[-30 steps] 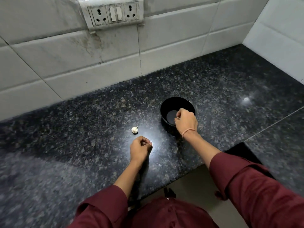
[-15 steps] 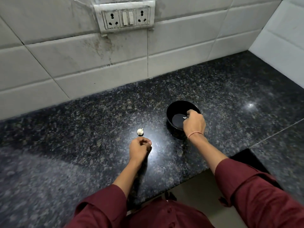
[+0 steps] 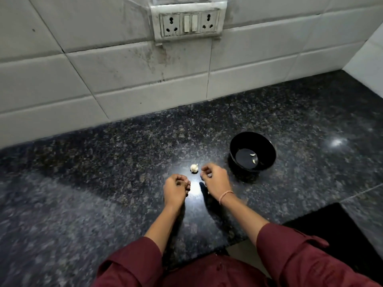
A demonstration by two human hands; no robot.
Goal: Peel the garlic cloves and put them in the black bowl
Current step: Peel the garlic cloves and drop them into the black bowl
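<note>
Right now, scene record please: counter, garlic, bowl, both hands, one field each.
counter: dark speckled granite
garlic bulb: lies on the counter, unheld
black bowl: upright, right of the garlic bulb; holds two peeled cloves
left hand: fingers curled, low over the counter; contents hidden
right hand: fingers curled, just right of the garlic bulb; contact unclear
socket plate: on the tiled wall behind

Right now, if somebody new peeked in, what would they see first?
Probably the left hand and right hand, side by side over the shiny dark counter, fingers curled. A small white garlic piece sits just beyond them, and the black bowl to the right holds two peeled cloves.
</note>
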